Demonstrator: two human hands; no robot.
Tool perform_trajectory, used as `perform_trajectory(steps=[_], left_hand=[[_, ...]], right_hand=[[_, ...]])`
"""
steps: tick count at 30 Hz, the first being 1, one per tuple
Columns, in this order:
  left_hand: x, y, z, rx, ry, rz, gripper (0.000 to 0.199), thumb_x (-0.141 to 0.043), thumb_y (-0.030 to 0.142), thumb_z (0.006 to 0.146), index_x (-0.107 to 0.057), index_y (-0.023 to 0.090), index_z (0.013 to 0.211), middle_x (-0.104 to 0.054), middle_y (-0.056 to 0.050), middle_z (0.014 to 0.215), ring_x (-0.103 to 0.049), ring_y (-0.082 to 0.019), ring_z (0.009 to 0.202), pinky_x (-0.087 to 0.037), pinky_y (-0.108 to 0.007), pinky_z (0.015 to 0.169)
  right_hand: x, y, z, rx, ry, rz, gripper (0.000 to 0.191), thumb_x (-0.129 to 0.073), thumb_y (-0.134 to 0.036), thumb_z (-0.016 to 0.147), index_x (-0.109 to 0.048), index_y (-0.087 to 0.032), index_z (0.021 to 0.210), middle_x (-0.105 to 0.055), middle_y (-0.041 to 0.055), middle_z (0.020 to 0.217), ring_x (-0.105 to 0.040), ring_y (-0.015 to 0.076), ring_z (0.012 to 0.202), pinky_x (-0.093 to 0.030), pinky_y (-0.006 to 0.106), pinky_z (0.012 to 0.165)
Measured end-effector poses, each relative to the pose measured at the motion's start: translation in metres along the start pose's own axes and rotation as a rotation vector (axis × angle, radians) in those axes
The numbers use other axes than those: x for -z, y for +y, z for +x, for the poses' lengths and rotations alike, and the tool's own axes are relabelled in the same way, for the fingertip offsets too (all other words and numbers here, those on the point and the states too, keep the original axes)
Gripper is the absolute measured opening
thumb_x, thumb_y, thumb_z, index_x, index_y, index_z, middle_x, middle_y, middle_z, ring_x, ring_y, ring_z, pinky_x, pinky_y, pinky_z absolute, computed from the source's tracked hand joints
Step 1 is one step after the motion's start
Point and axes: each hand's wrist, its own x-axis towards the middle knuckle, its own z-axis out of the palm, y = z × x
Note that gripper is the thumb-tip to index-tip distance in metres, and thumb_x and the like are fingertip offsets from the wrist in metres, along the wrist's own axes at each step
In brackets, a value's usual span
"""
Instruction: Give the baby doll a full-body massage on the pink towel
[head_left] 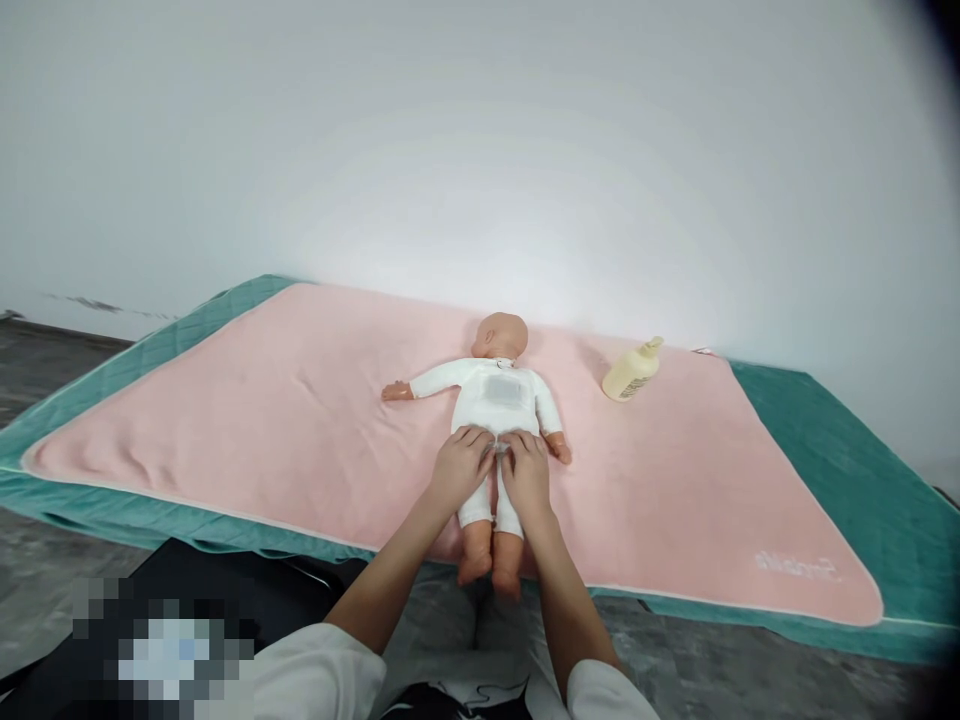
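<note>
A baby doll (495,400) in a white suit lies face down on a pink blanket (300,420), its head toward the wall and its bare feet at the near edge. On the left side of the doll's bottom rests my left hand (463,468), fingers bent over the cloth. My right hand (525,468) lies on the other side, close beside the left. The fingertips of both hands meet the white cloth near the middle, where a small whitish patch shows between them. Whether the fingers pinch the cloth is too small to tell.
A pale yellow pump bottle (631,374) stands tilted in view on the blanket, right of the doll. The blanket covers a green mattress (862,450) against a white wall (480,150). A black object (225,600) is at the lower left.
</note>
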Motion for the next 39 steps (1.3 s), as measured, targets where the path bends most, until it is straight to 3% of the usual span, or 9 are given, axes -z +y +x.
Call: perform_trajectory(steps=[5,13,17,22,39], left_hand=[[0.000,0.002,0.005,0.019,-0.058,0.087,0.011,-0.049,0.019,0.090,-0.060,0.019,0.094,-0.064,-0.007,0.099,-0.056,-0.022,0.096,-0.045,-0.037,0.084],[-0.006,0.005,0.020,0.052,-0.053,0.260,0.018,-0.043,0.020,0.093,-0.060,0.019,0.090,-0.062,-0.008,0.092,-0.055,-0.024,0.091,-0.040,-0.040,0.079],[-0.009,0.008,0.026,0.072,-0.022,0.295,0.022,-0.040,0.023,0.095,-0.061,0.019,0.088,-0.061,-0.009,0.090,-0.053,-0.026,0.089,-0.040,-0.041,0.079],[-0.009,0.010,0.027,0.101,0.079,0.189,0.017,-0.044,0.022,0.094,-0.061,0.019,0.093,-0.061,-0.009,0.098,-0.052,-0.025,0.095,-0.041,-0.039,0.081],[-0.012,0.001,0.036,0.126,-0.064,0.218,0.021,-0.041,0.021,0.095,-0.061,0.017,0.089,-0.064,-0.008,0.093,-0.056,-0.023,0.093,-0.041,-0.037,0.079]], right_hand=[[-0.001,-0.003,0.004,-0.014,-0.038,-0.044,0.025,-0.045,-0.007,0.082,-0.064,-0.018,0.096,-0.064,0.0065,0.099,-0.052,0.0231,0.093,-0.040,0.035,0.086],[-0.006,-0.002,0.011,-0.035,-0.018,-0.142,0.019,-0.046,-0.010,0.083,-0.062,-0.019,0.088,-0.059,0.0065,0.090,-0.048,0.0236,0.085,-0.039,0.036,0.081],[-0.010,0.003,0.017,-0.010,0.060,-0.106,0.020,-0.043,-0.013,0.087,-0.063,-0.018,0.088,-0.058,0.0075,0.091,-0.047,0.0234,0.087,-0.040,0.036,0.084],[-0.012,0.007,0.023,0.023,0.125,-0.047,0.023,-0.042,-0.012,0.088,-0.062,-0.017,0.097,-0.058,0.0092,0.101,-0.049,0.0235,0.096,-0.040,0.037,0.089],[-0.011,0.007,0.032,-0.049,-0.048,-0.122,0.019,-0.044,-0.012,0.086,-0.062,-0.018,0.088,-0.061,0.0062,0.092,-0.049,0.0227,0.088,-0.037,0.033,0.081]])
